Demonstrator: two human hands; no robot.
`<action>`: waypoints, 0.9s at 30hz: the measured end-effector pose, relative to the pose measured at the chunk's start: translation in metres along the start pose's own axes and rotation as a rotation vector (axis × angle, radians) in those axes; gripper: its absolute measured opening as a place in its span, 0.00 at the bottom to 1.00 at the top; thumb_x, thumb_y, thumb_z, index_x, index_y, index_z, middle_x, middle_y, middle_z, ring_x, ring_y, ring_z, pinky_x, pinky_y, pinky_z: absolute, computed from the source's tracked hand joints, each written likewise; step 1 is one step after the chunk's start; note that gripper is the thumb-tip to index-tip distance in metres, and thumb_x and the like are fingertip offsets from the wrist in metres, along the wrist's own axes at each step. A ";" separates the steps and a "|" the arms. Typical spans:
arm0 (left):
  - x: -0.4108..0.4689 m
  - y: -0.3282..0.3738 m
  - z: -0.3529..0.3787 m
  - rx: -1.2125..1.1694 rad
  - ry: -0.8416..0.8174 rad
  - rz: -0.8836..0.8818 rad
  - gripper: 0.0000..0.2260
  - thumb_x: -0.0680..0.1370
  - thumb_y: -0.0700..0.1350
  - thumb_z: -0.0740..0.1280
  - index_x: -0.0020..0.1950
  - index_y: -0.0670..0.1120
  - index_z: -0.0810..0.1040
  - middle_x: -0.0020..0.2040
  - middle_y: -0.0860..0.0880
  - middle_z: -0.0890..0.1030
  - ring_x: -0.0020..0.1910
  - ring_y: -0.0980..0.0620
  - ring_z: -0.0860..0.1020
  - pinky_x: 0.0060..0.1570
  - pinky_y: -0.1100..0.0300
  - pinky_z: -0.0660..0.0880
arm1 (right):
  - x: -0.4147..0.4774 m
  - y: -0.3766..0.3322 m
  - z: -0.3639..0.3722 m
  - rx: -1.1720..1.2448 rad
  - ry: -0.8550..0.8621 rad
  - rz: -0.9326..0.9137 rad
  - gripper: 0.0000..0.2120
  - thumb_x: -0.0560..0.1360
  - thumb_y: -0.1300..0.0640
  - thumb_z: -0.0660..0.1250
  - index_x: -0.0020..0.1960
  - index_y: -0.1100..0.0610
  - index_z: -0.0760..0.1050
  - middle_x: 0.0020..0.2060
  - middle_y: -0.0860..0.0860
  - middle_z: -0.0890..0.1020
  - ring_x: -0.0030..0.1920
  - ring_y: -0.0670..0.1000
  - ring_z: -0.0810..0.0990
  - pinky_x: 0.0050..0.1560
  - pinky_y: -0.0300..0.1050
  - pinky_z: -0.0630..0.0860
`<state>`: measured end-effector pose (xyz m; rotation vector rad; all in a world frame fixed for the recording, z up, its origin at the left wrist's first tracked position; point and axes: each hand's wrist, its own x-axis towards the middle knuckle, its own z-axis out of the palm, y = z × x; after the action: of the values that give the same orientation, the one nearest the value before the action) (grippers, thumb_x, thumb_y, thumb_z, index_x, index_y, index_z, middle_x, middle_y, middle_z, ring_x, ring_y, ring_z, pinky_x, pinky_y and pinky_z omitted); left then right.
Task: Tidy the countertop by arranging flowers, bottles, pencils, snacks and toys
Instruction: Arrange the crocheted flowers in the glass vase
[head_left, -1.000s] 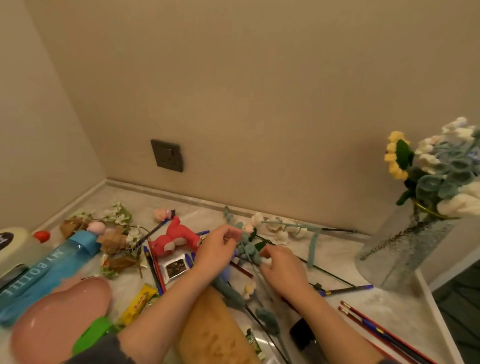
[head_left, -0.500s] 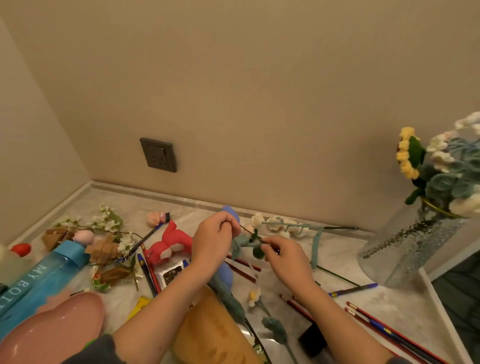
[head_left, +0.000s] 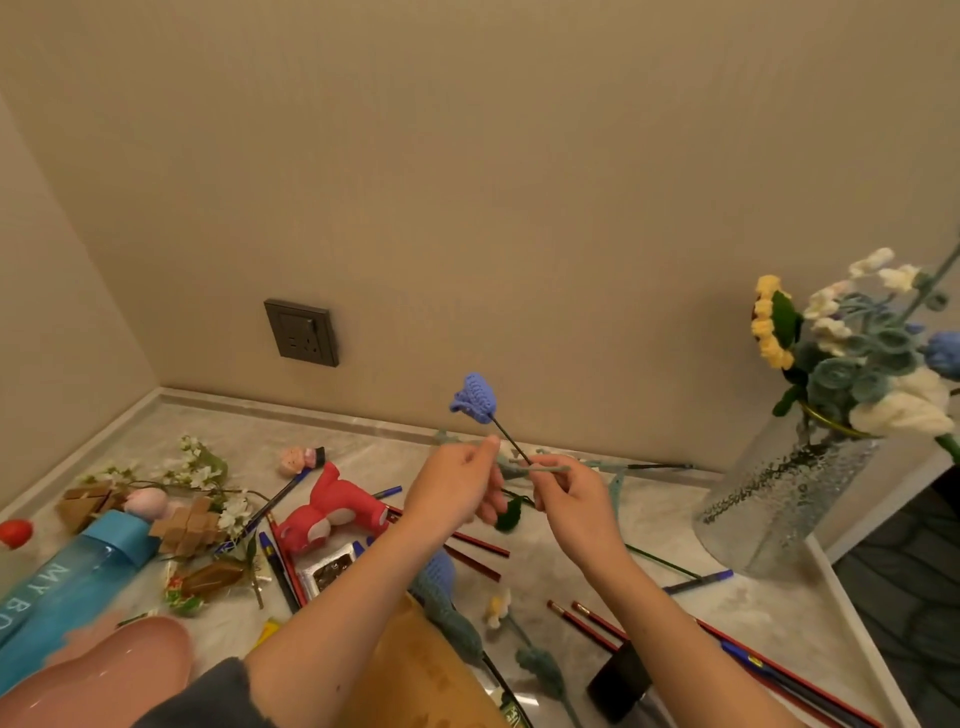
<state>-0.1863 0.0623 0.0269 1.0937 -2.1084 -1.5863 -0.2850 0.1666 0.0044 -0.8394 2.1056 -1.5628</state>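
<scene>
Both hands are raised over the middle of the marble countertop (head_left: 769, 613). My right hand (head_left: 569, 493) pinches the thin dark stem of a blue crocheted flower (head_left: 474, 399), whose head points up and left. My left hand (head_left: 457, 483) pinches a pale green strand beside that stem. A green leaf (head_left: 511, 514) hangs below the hands. At the right stands a clear glass vase (head_left: 769, 499) holding a bunch of crocheted flowers (head_left: 852, 353). More crocheted flowers (head_left: 447, 597) lie on the counter under my forearms.
A red plush toy (head_left: 332, 512), pencils (head_left: 587, 618), a blue bottle (head_left: 67, 577), wooden blocks (head_left: 187, 525), white blossom sprigs (head_left: 197, 467), a snack packet (head_left: 327, 566) and a pink plate (head_left: 104, 670) litter the counter. A wall socket (head_left: 302, 332) sits on the back wall. The counter's edge runs along the right.
Both hands have risen from the counter, lifting the blue flower out of the tangle of stems; its head now stands above the hands. The view has tilted up slightly.
</scene>
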 end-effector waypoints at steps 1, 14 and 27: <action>-0.002 0.000 0.001 0.045 -0.071 -0.055 0.25 0.81 0.59 0.54 0.38 0.43 0.79 0.32 0.46 0.84 0.27 0.51 0.79 0.31 0.61 0.70 | -0.001 0.000 -0.001 -0.005 0.002 0.002 0.11 0.79 0.60 0.63 0.41 0.48 0.77 0.28 0.48 0.76 0.29 0.43 0.73 0.36 0.42 0.72; -0.010 -0.003 0.019 -0.668 -0.100 -0.360 0.10 0.78 0.41 0.65 0.55 0.38 0.78 0.49 0.41 0.82 0.44 0.47 0.83 0.48 0.54 0.79 | -0.025 -0.006 -0.013 0.053 -0.084 -0.041 0.08 0.79 0.60 0.63 0.50 0.57 0.81 0.26 0.45 0.76 0.27 0.40 0.72 0.30 0.32 0.68; -0.032 0.048 0.048 -0.790 0.122 -0.091 0.02 0.77 0.38 0.66 0.47 0.43 0.73 0.40 0.45 0.81 0.39 0.50 0.79 0.47 0.53 0.77 | -0.047 -0.005 -0.084 -0.314 0.087 0.015 0.14 0.78 0.56 0.57 0.36 0.56 0.73 0.27 0.48 0.71 0.32 0.49 0.70 0.35 0.47 0.64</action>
<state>-0.2136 0.1235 0.0609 0.9551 -1.1601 -2.0498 -0.3013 0.2568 0.0325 -0.8659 2.4550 -1.3003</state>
